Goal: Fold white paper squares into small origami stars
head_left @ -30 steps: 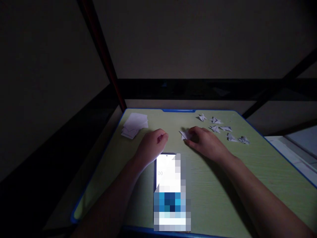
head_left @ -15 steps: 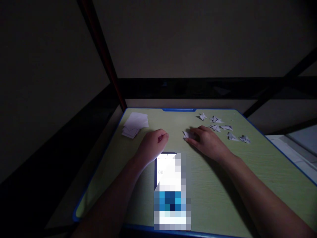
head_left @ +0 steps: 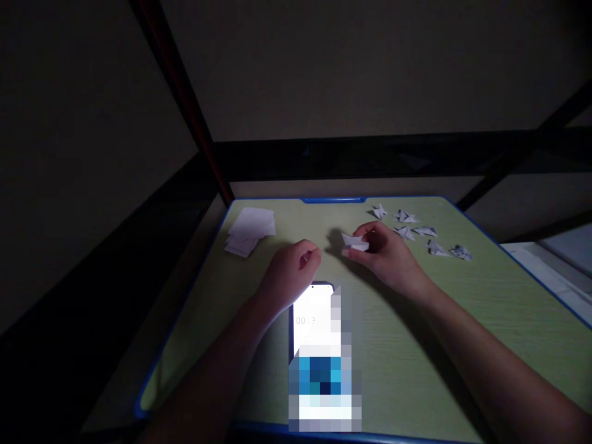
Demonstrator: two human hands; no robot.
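My right hand (head_left: 386,253) pinches a small folded white paper (head_left: 355,243) between thumb and fingers, just above the table. The paper has pointed ends and a crease along its middle; its right part is hidden by the fingers. My left hand (head_left: 292,268) is curled closed to the left of it, with a hollow visible between thumb and fingers and nothing seen in it. Below the left hand lies a lit phone (head_left: 314,308), mostly blurred out by blocks.
A stack of white paper sheets (head_left: 253,223) lies at the table's far left. Several small folded paper pieces (head_left: 405,216) are scattered at the far right. The green table (head_left: 462,320) has a blue edge, with a dark wall behind it.
My right hand has lifted the folded paper slightly off the table and tilted it. My left hand has shifted a little to the right, still curled. The view has moved slightly.
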